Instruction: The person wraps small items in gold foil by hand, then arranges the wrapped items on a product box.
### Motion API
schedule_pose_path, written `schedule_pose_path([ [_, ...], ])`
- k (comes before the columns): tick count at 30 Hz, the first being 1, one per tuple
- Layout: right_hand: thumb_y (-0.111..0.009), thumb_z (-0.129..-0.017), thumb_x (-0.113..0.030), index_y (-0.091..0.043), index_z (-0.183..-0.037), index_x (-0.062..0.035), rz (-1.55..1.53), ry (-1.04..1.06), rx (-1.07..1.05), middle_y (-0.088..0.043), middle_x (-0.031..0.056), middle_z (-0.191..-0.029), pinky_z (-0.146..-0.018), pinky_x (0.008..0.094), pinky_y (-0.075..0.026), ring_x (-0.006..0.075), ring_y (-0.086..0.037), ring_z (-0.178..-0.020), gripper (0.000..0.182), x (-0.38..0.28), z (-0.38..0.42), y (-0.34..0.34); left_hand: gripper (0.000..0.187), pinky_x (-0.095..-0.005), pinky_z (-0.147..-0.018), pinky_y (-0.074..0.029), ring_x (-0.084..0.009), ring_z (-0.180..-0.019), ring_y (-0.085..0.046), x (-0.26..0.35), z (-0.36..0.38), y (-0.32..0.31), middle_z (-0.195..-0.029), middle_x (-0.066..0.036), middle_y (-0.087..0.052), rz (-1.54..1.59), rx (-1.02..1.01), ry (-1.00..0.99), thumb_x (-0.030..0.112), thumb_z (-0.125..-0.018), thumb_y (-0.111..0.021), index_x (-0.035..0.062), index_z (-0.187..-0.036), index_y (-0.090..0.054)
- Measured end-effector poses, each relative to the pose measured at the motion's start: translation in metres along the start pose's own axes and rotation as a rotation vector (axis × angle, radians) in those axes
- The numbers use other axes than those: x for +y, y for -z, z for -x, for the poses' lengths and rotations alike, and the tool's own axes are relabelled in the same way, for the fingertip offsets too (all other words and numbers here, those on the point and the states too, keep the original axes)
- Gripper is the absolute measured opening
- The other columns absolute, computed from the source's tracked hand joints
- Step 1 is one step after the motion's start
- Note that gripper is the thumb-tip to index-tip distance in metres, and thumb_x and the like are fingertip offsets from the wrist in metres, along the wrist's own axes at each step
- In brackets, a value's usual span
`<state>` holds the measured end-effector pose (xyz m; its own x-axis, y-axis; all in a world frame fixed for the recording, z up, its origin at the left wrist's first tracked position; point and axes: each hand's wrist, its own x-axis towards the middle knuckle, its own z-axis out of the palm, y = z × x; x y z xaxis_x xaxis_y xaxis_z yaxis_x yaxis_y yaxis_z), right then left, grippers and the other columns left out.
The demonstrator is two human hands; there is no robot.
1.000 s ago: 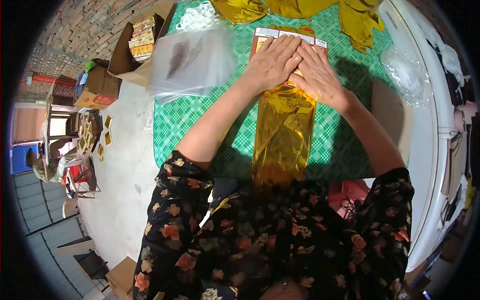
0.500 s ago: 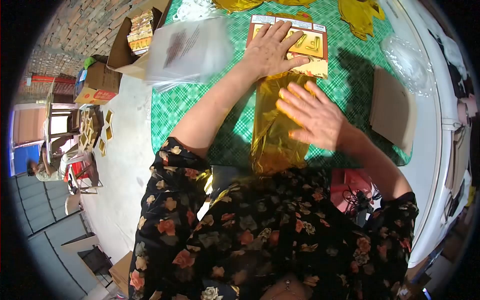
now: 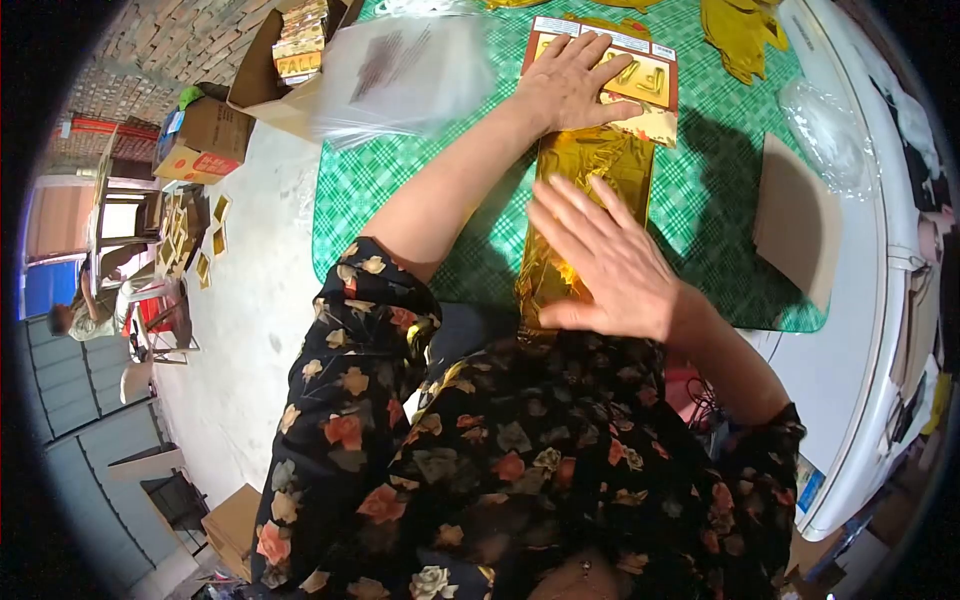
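A printed card (image 3: 655, 122) with gold balloon-style letters lies on the green checked tablecloth (image 3: 480, 240). Pressed flat on it with fingers spread is my left hand (image 3: 577, 88). From under the card a long gold foil sheet (image 3: 625, 165), looking like a flat foil balloon, runs towards my body over the table's near edge. My right hand (image 3: 612, 265) lies over this foil, open with its fingers stretched out and slightly blurred. Both palms are hidden from above.
To the left, a stack of clear plastic bags (image 3: 395, 75) lies beside a cardboard box (image 3: 265, 85) of printed cards. More gold foil (image 3: 740, 40) is at the back right, near a crumpled clear bag (image 3: 825, 130) and brown cardboard (image 3: 795, 220). Far left, a person (image 3: 90, 315) sits.
My right hand has moved left and nearer to my body along the gold foil, which now lies flatter. My left hand stays on the card; the whole view has shifted slightly.
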<state>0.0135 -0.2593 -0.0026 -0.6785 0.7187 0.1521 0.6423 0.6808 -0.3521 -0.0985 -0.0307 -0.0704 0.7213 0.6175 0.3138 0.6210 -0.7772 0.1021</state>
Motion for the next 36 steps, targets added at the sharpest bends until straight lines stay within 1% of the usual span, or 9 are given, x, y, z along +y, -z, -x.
schedule_pose_path([
  [4,-0.051,-0.098,-0.073,-0.031,-0.165,-0.0014,0.136,-0.105,-0.012,-0.028,0.0194,-0.173,-0.133,0.0525,-0.009,0.0323,-0.021,-0.163,0.1,0.013,-0.02,-0.029,0.095,-0.0494,-0.133,-0.014,-0.0335,-0.162,-0.023,0.001,-0.001,0.002,-0.172,-0.017,-0.032,-0.03,-0.027,0.012,0.086,-0.096,-0.037,0.0212,-0.165,-0.038],
  [7,-0.044,-0.1,-0.076,-0.026,-0.168,-0.004,0.136,0.018,-0.186,-0.022,0.017,-0.176,-0.134,0.0506,-0.005,0.0308,-0.016,-0.164,0.1,-0.015,-0.005,-0.04,0.094,-0.049,-0.133,-0.013,-0.0331,-0.162,-0.022,0.002,0.0,0.001,-0.172,-0.017,-0.031,-0.007,-0.025,0.021,0.086,-0.096,-0.036,0.0221,-0.166,-0.038],
  [9,-0.06,-0.098,-0.059,-0.04,-0.162,-0.0047,-0.021,0.12,-0.072,-0.034,0.0126,-0.172,-0.134,0.0507,-0.012,0.0279,-0.024,-0.162,0.087,-0.017,0.02,-0.065,0.094,-0.0491,-0.133,-0.013,-0.0332,-0.162,-0.022,0.002,0.001,0.002,-0.173,-0.017,-0.03,-0.02,-0.029,0.019,0.086,-0.097,-0.036,0.0225,-0.166,-0.038],
  [12,-0.065,-0.096,-0.023,-0.062,-0.147,-0.0104,-0.01,0.137,0.16,-0.056,0.0077,-0.157,-0.129,0.0511,-0.028,0.0242,-0.046,-0.151,0.053,-0.032,0.04,-0.053,0.093,-0.0494,-0.133,-0.013,-0.0332,-0.162,-0.023,0.002,0.0,0.002,-0.172,-0.017,-0.031,-0.03,-0.018,0.011,0.085,-0.097,-0.036,0.0228,-0.166,-0.038],
  [14,-0.061,-0.098,-0.018,-0.066,-0.143,-0.0121,0.167,0.056,0.244,-0.06,0.0082,-0.153,-0.126,0.052,-0.032,0.0251,-0.052,-0.145,0.046,-0.025,0.056,-0.036,0.093,-0.0496,-0.133,-0.014,-0.0333,-0.162,-0.023,0.001,0.001,0.001,-0.172,-0.017,-0.031,-0.03,-0.016,0.006,0.085,-0.097,-0.037,0.0229,-0.166,-0.038],
  [16,-0.065,-0.097,-0.021,-0.069,-0.137,-0.0106,0.261,-0.048,0.181,-0.063,0.0112,-0.148,-0.122,0.0541,-0.037,0.0301,-0.056,-0.142,0.042,-0.015,0.069,-0.022,0.093,-0.0498,-0.133,-0.015,-0.0334,-0.161,-0.024,-0.001,0.0,-0.001,-0.172,-0.017,-0.031,-0.03,-0.016,0.001,0.086,-0.096,-0.037,0.0231,-0.166,-0.038],
  [24,-0.072,-0.092,-0.017,-0.075,-0.127,-0.0093,0.295,0.022,0.346,-0.07,0.0085,-0.137,-0.119,0.0488,-0.045,0.0286,-0.064,-0.132,0.036,-0.016,0.069,-0.052,0.093,-0.0503,-0.132,-0.015,-0.033,-0.161,-0.025,-0.002,0.0,-0.004,-0.171,-0.017,-0.034,-0.015,0.017,0.0,0.085,-0.096,-0.037,0.0228,-0.165,-0.038],
  [32,-0.081,-0.081,-0.009,-0.074,-0.104,-0.0052,-0.01,-0.086,0.404,-0.076,0.0106,-0.12,-0.108,0.0465,-0.054,0.0282,-0.072,-0.117,0.023,-0.015,0.05,-0.008,0.093,-0.0507,-0.131,-0.018,-0.0335,-0.159,-0.028,-0.002,0.0,-0.009,-0.17,-0.016,-0.035,-0.084,0.035,-0.02,0.084,-0.097,-0.036,0.0226,-0.166,-0.036],
  [36,-0.079,-0.085,-0.008,-0.073,-0.099,-0.0038,-0.107,-0.158,0.444,-0.078,0.0104,-0.109,-0.095,0.0435,-0.057,0.0274,-0.076,-0.1,0.016,-0.007,0.032,0.037,0.091,-0.0514,-0.131,-0.019,-0.035,-0.159,-0.029,-0.002,0.0,-0.003,-0.17,-0.018,-0.035,-0.058,0.043,-0.034,0.082,-0.099,-0.037,0.0221,-0.167,-0.033],
])
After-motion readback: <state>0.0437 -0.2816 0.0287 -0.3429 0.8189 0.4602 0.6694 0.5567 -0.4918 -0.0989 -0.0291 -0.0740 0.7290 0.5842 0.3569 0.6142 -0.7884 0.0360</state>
